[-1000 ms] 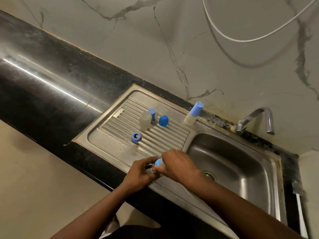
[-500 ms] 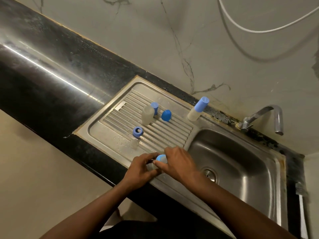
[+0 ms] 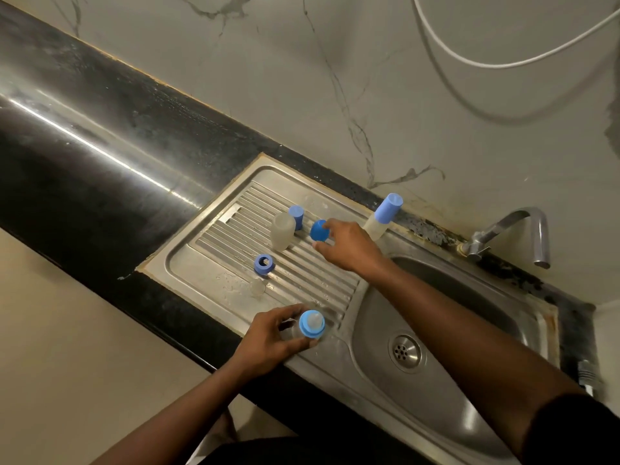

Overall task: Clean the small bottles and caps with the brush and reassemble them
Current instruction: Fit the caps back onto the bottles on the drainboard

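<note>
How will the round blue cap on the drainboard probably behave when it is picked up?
The round blue cap looks like small plastic, so probably light and stiff. Its domed shape may let it roll on the ribbed drainboard. Water drops nearby suggest it could be slippery.

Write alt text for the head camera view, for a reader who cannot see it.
A person's right hand touches a round blue cap on the ribbed steel draining board, while the left hand holds a small clear bottle with a blue collar beside the sink basin.

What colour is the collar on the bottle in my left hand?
Light blue plastic collar, best in the head view.
</note>
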A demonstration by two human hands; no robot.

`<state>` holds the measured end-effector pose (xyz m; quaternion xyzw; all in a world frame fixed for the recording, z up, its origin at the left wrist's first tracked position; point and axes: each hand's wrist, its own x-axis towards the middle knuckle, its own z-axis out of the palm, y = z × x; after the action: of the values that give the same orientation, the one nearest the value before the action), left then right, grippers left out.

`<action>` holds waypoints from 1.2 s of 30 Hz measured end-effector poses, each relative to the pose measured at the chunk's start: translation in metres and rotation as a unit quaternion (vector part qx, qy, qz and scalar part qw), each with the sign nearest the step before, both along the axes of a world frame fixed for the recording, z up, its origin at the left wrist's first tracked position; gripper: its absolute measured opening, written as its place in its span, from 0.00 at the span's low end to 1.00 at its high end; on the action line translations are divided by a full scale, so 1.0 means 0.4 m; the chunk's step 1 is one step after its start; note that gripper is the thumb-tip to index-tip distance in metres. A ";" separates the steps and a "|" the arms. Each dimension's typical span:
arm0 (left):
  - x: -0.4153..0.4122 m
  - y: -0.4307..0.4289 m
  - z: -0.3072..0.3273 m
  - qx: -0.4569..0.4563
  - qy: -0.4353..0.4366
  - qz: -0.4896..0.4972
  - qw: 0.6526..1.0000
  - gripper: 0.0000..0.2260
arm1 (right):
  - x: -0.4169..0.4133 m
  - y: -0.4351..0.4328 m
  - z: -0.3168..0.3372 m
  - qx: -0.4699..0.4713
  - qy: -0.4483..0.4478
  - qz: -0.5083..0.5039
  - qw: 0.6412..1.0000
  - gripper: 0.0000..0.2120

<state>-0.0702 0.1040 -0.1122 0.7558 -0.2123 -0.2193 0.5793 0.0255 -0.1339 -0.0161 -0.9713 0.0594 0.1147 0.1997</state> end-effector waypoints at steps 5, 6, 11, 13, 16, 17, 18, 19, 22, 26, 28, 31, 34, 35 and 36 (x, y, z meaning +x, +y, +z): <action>0.012 0.000 0.000 0.007 0.019 -0.011 1.000 0.24 | 0.121 -0.013 -0.095 -0.075 0.019 0.014 0.997 0.33; 0.014 -0.001 -0.003 0.008 0.020 -0.014 1.000 0.24 | 0.136 -0.013 -0.113 -0.081 0.028 0.012 0.996 0.34; 0.007 -0.002 -0.011 0.003 0.020 0.001 1.000 0.25 | 0.169 -0.025 -0.163 -0.096 0.021 0.028 0.995 0.26; 0.007 -0.003 -0.009 0.002 0.017 0.001 1.000 0.25 | 0.162 -0.031 -0.154 -0.100 -0.001 0.040 0.994 0.22; 0.010 -0.002 -0.002 0.004 0.011 -0.004 1.000 0.24 | 0.126 -0.038 -0.103 -0.061 -0.032 0.034 0.997 0.24; 0.012 -0.001 0.000 0.005 0.008 -0.007 1.000 0.24 | 0.106 -0.039 -0.077 -0.031 -0.043 0.025 0.998 0.24; 0.014 0.001 0.002 0.006 0.006 -0.010 1.000 0.24 | 0.081 -0.038 -0.047 0.008 -0.051 0.015 0.999 0.25; 0.014 0.002 0.003 0.008 0.005 -0.012 1.000 0.24 | 0.049 -0.037 -0.014 0.048 -0.057 0.007 0.997 0.25; 0.018 0.002 0.008 0.017 0.009 -0.015 1.000 0.24 | -0.062 -0.027 0.081 0.129 -0.052 0.007 0.990 0.27; 0.016 0.000 0.014 0.034 0.013 -0.028 0.999 0.24 | -0.202 -0.003 0.148 0.166 -0.025 0.042 0.985 0.21; 0.017 -0.001 0.016 0.038 0.018 -0.024 0.999 0.25 | -0.252 0.017 0.156 0.154 0.003 0.072 0.985 0.22; 0.013 -0.001 0.017 0.044 0.016 -0.019 0.999 0.26 | -0.304 0.046 0.143 0.083 0.020 0.117 0.989 0.22; 0.014 -0.002 0.018 0.044 0.010 -0.025 0.999 0.25 | -0.322 0.069 0.122 0.022 0.035 0.126 0.991 0.21; 0.014 -0.002 0.019 0.044 0.010 -0.024 0.999 0.25 | -0.324 0.078 0.117 0.008 0.039 0.133 0.990 0.21; 0.014 -0.003 0.019 0.044 0.008 -0.022 0.999 0.25 | -0.323 0.087 0.111 -0.006 0.038 0.140 0.989 0.20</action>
<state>-0.0646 0.1030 -0.1044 0.7739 -0.2144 -0.2478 0.5419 -0.1035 -0.0992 0.0281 -0.9661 -0.0687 0.1784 0.1736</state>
